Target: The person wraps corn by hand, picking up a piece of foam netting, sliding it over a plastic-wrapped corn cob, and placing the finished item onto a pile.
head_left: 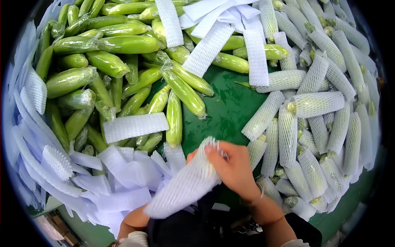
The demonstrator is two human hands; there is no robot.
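Observation:
A white foam net sleeve [181,189] is held at a slant in front of my body. Something pale yellow-green shows through the mesh near its upper end, probably an ear of corn. My right hand [234,166] is closed round that upper end, its thumb on top. Most of my left hand [191,156] is hidden behind the sleeve; only a few fingers show beside its upper part, closed against it. Just beyond lie green ears of corn [183,92] in clear film, seemingly still in their husks.
Film-wrapped corn [127,44] is heaped at the back left. Flat foam sleeves [123,199] lie along the left and front, with more sleeves [214,41] over the corn. Netted corn [319,104] fills the right. Green table surface [218,111] shows between the piles.

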